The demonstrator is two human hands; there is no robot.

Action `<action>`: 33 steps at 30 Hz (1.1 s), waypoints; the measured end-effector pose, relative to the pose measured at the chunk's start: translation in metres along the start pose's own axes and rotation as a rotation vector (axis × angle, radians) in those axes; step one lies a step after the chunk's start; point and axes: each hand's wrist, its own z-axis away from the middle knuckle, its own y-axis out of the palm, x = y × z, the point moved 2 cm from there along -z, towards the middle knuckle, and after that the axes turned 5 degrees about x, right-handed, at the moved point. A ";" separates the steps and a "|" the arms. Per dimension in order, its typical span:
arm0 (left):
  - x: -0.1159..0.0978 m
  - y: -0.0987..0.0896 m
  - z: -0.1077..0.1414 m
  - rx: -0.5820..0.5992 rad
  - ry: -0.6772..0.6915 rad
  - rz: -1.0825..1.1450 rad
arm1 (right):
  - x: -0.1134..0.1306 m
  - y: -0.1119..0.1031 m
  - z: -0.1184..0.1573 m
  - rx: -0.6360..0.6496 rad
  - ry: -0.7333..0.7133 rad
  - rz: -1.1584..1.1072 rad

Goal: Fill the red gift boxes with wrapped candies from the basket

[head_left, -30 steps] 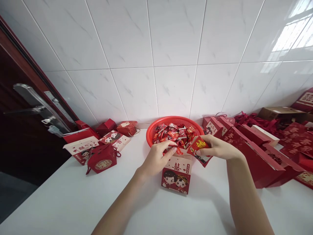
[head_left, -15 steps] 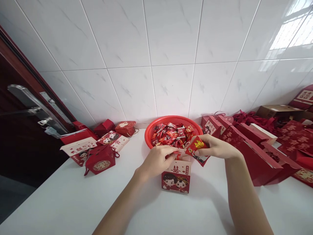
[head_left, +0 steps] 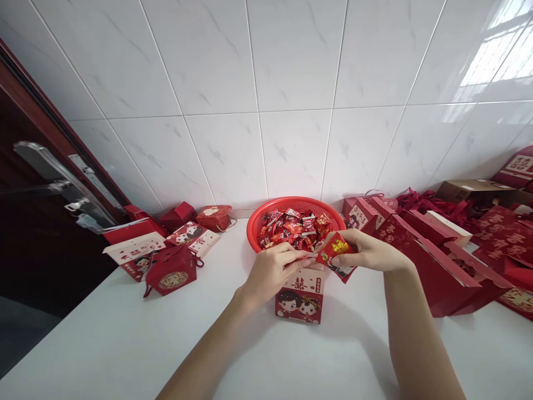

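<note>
A small open gift box [head_left: 298,303] with two cartoon figures stands on the white table in front of me. My left hand [head_left: 272,271] is closed in a pinch over its top edge; the fingers cover whatever they hold. A red packet [head_left: 334,254] with gold lettering is tilted in the grip of my right hand [head_left: 368,251], just above the box's right side. Directly behind both hands sits a red plastic basket [head_left: 252,225] heaped with wrapped candies [head_left: 291,228]. The box's inside is mostly hidden by my fingers.
Several red gift boxes [head_left: 172,272] lie at the left near the door [head_left: 41,222]. Large red paper bags [head_left: 433,272] and boxes crowd the right side, with a cardboard carton [head_left: 474,186] behind. A tiled wall [head_left: 220,150] closes off the back.
My left hand has shifted slightly right, its fingers now nearer the packet. The gift box's front panel has moved up a little. My right hand and the packet have barely moved.
</note>
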 end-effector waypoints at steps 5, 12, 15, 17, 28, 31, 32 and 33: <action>-0.002 0.002 -0.001 -0.046 -0.019 -0.113 | -0.002 -0.001 0.000 0.033 0.003 -0.012; -0.005 -0.012 -0.001 0.029 -0.013 -0.011 | -0.003 -0.001 -0.001 0.009 -0.007 -0.006; -0.002 -0.011 0.001 0.018 -0.011 0.007 | -0.001 0.000 -0.001 -0.032 -0.012 -0.024; -0.001 -0.011 0.002 0.008 -0.033 0.020 | -0.001 -0.001 -0.001 -0.077 -0.002 -0.037; -0.008 -0.017 0.005 0.218 -0.165 0.011 | 0.005 0.010 -0.011 -0.290 -0.120 -0.053; -0.007 -0.016 0.004 0.238 -0.157 0.003 | 0.011 0.025 -0.018 -0.237 -0.138 -0.005; -0.007 -0.016 0.004 0.241 -0.144 0.002 | 0.013 0.030 -0.020 -0.184 -0.119 0.036; -0.007 -0.016 0.003 0.244 -0.131 0.001 | 0.014 0.035 -0.021 -0.131 -0.094 0.085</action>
